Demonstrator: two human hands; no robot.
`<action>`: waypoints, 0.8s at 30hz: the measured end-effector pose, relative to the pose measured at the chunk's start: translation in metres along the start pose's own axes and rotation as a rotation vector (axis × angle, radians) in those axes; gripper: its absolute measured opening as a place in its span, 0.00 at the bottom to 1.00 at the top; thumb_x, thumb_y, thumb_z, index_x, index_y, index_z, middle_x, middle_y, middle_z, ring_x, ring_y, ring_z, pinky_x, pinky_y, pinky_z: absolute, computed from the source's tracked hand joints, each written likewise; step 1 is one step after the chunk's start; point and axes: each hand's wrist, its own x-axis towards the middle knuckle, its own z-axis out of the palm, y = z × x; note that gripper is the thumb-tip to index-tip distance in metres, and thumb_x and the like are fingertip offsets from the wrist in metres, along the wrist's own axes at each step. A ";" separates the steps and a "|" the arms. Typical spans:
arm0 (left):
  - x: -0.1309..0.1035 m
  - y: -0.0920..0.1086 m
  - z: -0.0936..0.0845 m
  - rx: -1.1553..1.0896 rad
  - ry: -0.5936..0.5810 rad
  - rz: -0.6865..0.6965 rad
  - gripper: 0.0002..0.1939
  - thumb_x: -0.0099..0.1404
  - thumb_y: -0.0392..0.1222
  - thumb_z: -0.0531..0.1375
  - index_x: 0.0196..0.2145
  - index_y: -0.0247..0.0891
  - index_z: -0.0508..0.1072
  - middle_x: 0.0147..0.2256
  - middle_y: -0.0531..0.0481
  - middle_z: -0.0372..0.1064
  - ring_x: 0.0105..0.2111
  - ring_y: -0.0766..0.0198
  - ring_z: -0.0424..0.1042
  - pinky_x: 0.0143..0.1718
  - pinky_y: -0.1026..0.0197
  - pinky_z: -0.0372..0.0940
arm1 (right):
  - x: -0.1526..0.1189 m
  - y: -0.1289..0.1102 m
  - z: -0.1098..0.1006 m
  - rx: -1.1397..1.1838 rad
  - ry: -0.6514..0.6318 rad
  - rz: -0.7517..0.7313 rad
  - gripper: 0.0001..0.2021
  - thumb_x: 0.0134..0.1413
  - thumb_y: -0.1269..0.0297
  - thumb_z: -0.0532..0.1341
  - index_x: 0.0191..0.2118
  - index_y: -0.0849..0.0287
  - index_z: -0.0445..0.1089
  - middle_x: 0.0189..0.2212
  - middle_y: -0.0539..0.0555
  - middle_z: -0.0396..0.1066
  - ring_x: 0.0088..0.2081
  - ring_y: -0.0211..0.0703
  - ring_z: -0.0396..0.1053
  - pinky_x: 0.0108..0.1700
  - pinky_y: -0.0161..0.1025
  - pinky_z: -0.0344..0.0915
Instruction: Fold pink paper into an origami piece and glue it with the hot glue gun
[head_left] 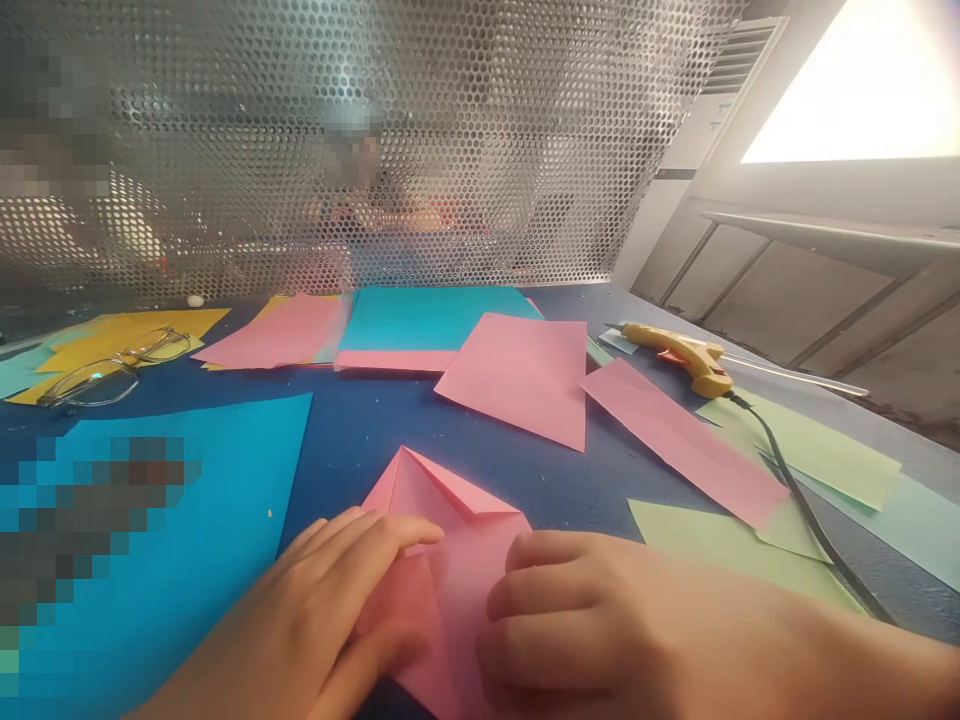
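A sheet of pink paper (469,560) lies in front of me, partly folded, with creased flaps meeting at a point at its far end. My left hand (337,580) rests on its left side, the fingers bent over a folded flap and the thumb against the flap nearer to me. On the right side of the same sheet, my right hand (570,620) is closed, its fingers curled on the paper. Its thumb and fingertips are hidden, as is the sheet's near right part.
A blue sheet (247,470) lies left, with glasses (112,375) on yellow paper (187,325) behind. Pink sheets (525,370) and a blue stack (420,315) lie ahead. A yellow glue gun (690,355) trails its cord over green paper (817,450). A perforated metal screen (480,130) closes the back.
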 end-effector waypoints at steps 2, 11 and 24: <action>0.000 -0.001 0.001 -0.012 0.003 0.008 0.12 0.79 0.59 0.47 0.56 0.60 0.60 0.45 0.72 0.78 0.42 0.75 0.80 0.43 0.75 0.70 | -0.001 0.000 0.000 0.029 0.014 -0.014 0.26 0.76 0.73 0.52 0.24 0.58 0.74 0.26 0.49 0.71 0.29 0.39 0.65 0.36 0.40 0.64; -0.004 0.001 0.007 0.089 0.030 -0.002 0.16 0.81 0.59 0.40 0.58 0.54 0.56 0.51 0.59 0.78 0.52 0.66 0.79 0.57 0.65 0.68 | 0.000 -0.003 -0.001 0.233 0.020 0.099 0.18 0.79 0.69 0.47 0.52 0.68 0.74 0.47 0.55 0.81 0.42 0.42 0.74 0.49 0.40 0.65; -0.015 -0.003 0.006 -0.203 -0.006 -0.177 0.20 0.73 0.69 0.52 0.56 0.63 0.62 0.49 0.64 0.71 0.48 0.73 0.75 0.49 0.78 0.66 | 0.001 -0.002 -0.010 0.242 -0.105 0.048 0.12 0.75 0.73 0.53 0.47 0.64 0.75 0.53 0.54 0.79 0.48 0.44 0.72 0.52 0.40 0.66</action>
